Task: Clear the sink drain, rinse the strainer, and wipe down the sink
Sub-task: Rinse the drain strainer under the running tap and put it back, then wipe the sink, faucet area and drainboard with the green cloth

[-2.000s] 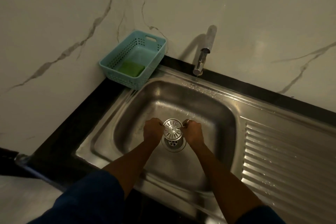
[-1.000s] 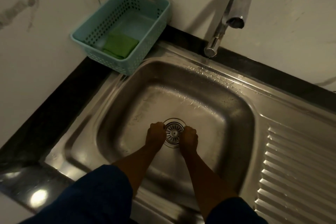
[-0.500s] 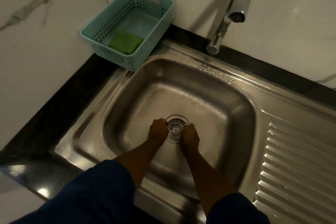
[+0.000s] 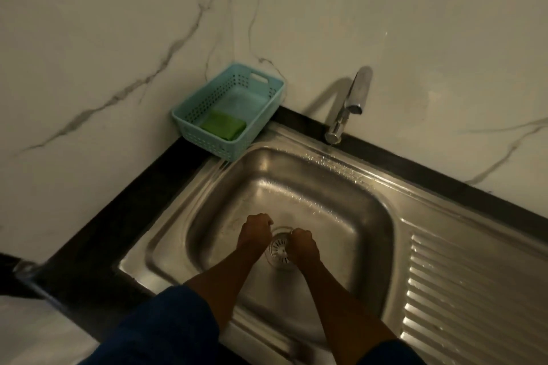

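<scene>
Two hands grip one strainer [image 4: 278,249] seated in the drain of the sink [image 4: 370,216].
The left hand [image 4: 255,231] and right hand [image 4: 303,246], fingers curled, grip opposite sides of the strainer rim and cover its edges; the fingertips are hidden. One faucet [image 4: 357,92] stands behind the basin. One teal basket [image 4: 204,141] sits on the black tabletop [image 4: 124,216] at the basin's rear left corner and holds one green sponge [image 4: 224,125]. One ribbed drainboard [image 4: 474,290] lies to the right.

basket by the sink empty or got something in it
Not empty: one green sponge lies at the near end of the teal basket.
</scene>
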